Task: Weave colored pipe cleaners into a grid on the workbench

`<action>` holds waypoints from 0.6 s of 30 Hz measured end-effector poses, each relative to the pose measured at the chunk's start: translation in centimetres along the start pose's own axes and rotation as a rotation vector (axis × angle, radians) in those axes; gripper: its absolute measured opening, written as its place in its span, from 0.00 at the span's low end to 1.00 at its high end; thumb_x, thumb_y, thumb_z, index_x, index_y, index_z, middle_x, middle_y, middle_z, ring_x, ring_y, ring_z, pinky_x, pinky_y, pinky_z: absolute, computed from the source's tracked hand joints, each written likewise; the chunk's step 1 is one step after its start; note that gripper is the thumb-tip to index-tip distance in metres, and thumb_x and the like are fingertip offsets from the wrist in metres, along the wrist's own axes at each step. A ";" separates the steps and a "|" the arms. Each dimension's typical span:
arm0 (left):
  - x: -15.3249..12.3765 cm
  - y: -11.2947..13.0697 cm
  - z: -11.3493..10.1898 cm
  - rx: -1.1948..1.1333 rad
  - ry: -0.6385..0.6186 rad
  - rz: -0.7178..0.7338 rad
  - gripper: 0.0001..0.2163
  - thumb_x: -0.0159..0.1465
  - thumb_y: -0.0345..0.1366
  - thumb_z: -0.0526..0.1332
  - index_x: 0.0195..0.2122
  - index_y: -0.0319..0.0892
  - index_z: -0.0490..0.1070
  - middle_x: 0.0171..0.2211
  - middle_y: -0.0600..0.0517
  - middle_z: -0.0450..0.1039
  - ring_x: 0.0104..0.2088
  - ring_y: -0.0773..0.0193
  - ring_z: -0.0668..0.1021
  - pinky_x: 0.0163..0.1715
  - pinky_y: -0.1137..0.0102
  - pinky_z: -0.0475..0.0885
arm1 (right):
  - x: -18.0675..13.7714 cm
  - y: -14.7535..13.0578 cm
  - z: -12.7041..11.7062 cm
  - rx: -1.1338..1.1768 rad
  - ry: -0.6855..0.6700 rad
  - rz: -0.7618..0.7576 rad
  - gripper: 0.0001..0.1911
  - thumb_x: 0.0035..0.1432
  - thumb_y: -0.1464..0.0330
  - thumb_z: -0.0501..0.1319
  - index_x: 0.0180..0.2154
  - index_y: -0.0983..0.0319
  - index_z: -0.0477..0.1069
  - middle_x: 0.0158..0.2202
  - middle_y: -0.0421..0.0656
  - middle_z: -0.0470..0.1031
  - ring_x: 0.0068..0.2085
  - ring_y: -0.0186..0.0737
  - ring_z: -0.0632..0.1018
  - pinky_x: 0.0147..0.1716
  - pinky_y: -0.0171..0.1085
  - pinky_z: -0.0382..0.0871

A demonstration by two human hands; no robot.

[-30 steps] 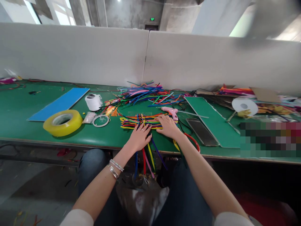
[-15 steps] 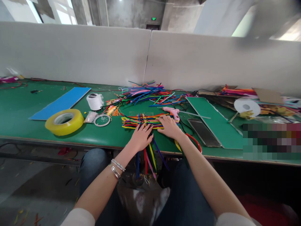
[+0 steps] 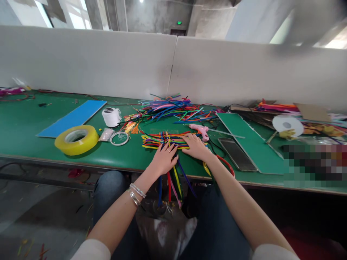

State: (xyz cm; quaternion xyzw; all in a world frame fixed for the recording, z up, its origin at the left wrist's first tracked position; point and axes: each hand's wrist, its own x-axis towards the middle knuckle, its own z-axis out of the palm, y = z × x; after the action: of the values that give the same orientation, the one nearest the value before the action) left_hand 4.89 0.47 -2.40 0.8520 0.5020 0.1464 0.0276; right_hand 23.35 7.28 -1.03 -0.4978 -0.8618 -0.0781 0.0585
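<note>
Flat on the green table, a woven mat of multicoloured pipe cleaners (image 3: 165, 140) lies under both my hands. My left hand (image 3: 164, 159) presses on its near middle, fingers together, and my right hand (image 3: 195, 147) rests on its right end. Neither hand visibly grips it. Long loose ends (image 3: 173, 186) of red, yellow, blue and purple hang past the table edge towards my lap. A pink hot glue gun (image 3: 200, 131) lies just beyond my right hand.
A heap of loose pipe cleaners (image 3: 173, 111) lies beyond the mat, against a white partition (image 3: 89, 61). To the left are yellow tape (image 3: 76, 140), a blue board (image 3: 72, 118) and a white roll (image 3: 111, 117). To the right are a dark glass panel (image 3: 237, 154) and a green board (image 3: 251, 142).
The whole scene has shifted slightly right in view as my head moved. Both hands stay on the mat, and no clear change to the weave shows.
</note>
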 end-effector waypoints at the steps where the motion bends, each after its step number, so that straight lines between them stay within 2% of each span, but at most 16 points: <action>1: 0.0 0.0 0.0 -0.002 -0.001 0.000 0.23 0.67 0.43 0.42 0.61 0.42 0.54 0.61 0.50 0.56 0.62 0.55 0.56 0.60 0.56 0.50 | 0.0 0.0 0.0 0.004 -0.006 0.003 0.29 0.51 0.63 0.56 0.55 0.64 0.60 0.52 0.53 0.63 0.49 0.53 0.67 0.49 0.47 0.59; 10: 0.0 -0.1 0.0 -0.023 0.005 0.001 0.23 0.66 0.43 0.43 0.60 0.40 0.55 0.61 0.49 0.56 0.62 0.55 0.56 0.60 0.55 0.50 | 0.1 0.1 0.1 0.020 0.013 0.008 0.29 0.52 0.63 0.56 0.55 0.67 0.58 0.51 0.54 0.64 0.50 0.53 0.66 0.48 0.47 0.60; 18: 0.0 0.1 -0.2 -0.023 -0.014 -0.004 0.23 0.67 0.43 0.43 0.61 0.40 0.54 0.61 0.49 0.55 0.62 0.55 0.56 0.61 0.56 0.49 | 0.8 0.4 -0.2 -0.007 0.021 -0.041 0.27 0.50 0.64 0.58 0.52 0.66 0.62 0.50 0.53 0.65 0.50 0.53 0.66 0.48 0.47 0.61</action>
State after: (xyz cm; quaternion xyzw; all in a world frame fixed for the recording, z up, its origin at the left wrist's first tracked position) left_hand 4.88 0.40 -2.17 0.8517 0.5016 0.1461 0.0410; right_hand 23.28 8.14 -0.62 -0.4792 -0.8709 -0.0877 0.0641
